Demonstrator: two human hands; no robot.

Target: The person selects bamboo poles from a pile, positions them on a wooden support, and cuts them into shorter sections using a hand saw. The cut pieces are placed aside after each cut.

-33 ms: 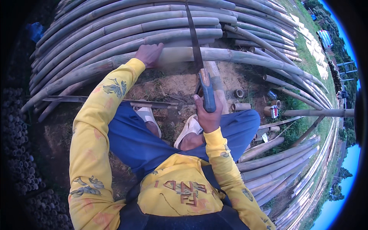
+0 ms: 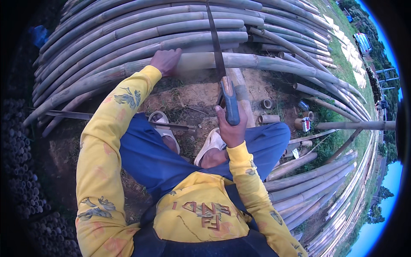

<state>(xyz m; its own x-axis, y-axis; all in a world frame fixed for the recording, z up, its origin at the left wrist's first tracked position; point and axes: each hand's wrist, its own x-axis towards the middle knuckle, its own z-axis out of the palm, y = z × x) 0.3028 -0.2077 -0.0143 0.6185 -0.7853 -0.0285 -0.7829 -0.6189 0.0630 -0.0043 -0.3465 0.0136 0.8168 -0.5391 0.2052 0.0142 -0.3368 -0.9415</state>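
Note:
A hand saw [image 2: 231, 103] with a dark handle is gripped by my right hand [image 2: 232, 128]. Its narrow blade points away from me and crosses a long bamboo pole [image 2: 269, 63] near the middle. Left of the blade, my left hand [image 2: 166, 62] is closed over the same pole, its fingertips hidden on the far side. Between the hand and the blade the pole's surface looks pale. Under the pole near the cut, a length of wood [image 2: 240, 88] runs toward me. Whether the blade has bitten into the pole, I cannot tell.
Stacked bamboo poles [image 2: 141, 32] lie beyond the pole. A long thin strip [image 2: 173, 126] crosses near my sandalled feet. Short bamboo offcuts [image 2: 269, 119] and a small red-and-white packet [image 2: 305, 124] lie at right. More poles [image 2: 308, 184] are piled lower right, cut pieces [image 2: 23, 171] at left.
The thin strip by my feet has shifted; its right end lies lower and nearer me, and more of my left sandal shows. My hands and the saw look almost unmoved.

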